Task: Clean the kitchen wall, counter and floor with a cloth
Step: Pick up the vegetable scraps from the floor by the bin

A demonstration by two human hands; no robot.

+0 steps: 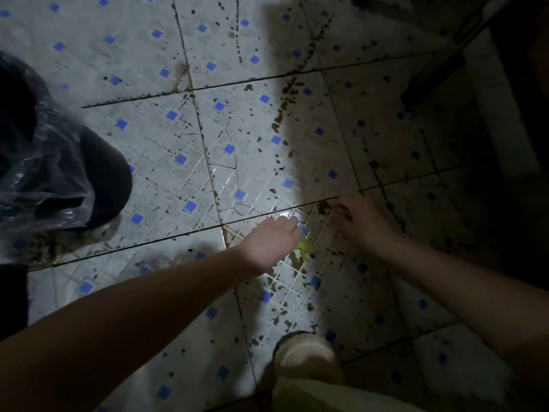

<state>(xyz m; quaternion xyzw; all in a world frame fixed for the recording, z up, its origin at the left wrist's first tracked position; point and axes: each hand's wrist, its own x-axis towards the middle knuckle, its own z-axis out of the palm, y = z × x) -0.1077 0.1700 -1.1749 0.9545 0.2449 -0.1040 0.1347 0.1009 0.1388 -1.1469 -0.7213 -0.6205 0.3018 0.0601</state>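
The floor (208,162) is white tile with small blue squares, spotted with dark grime and brown stains. My left hand (273,242) reaches low over it at centre, its fingertips down at the tile beside a small yellow-green scrap (305,247). Whether the fingers hold anything is hidden by glare. My right hand (364,221) hovers in shadow just to the right. Its fingers are loosely bent, tips next to a dark clump of dirt (323,207) on a grout line, with nothing visibly held. No whole cloth is plainly in view.
A dark bundle wrapped in clear plastic (44,173) sits on the floor at the left. My foot in a pale slipper (307,356) stands at the bottom centre. Dark furniture or a cabinet base (445,63) fills the shadowed upper right.
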